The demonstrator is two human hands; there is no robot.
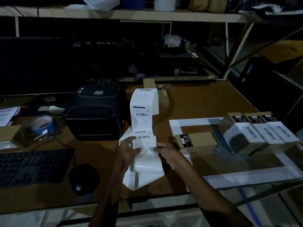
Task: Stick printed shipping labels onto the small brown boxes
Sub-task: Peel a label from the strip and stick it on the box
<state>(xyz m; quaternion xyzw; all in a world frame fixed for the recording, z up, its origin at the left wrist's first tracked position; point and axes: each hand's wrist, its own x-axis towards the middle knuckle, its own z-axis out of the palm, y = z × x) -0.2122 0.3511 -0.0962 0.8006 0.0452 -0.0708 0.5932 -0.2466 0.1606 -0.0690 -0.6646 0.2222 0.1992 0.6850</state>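
A long white strip of printed shipping labels (142,122) runs from the table's middle down to my hands, its blank backing (146,174) hanging below them. My left hand (129,149) holds the strip's left edge, thumb on the lowest printed label. My right hand (167,153) pinches the strip's right edge at the same height. One small brown box (196,140) with a black sticker lies just right of my right hand. Three brown boxes with white labels (260,130) stand in a row at the right. Another brown box (161,94) lies behind the strip.
A black label printer (96,110) sits left of the strip. A keyboard (32,166) and mouse (83,179) lie at the front left, a blue tape roll (43,124) beyond them. White tape (193,122) frames the area at the right. Shelves stand behind.
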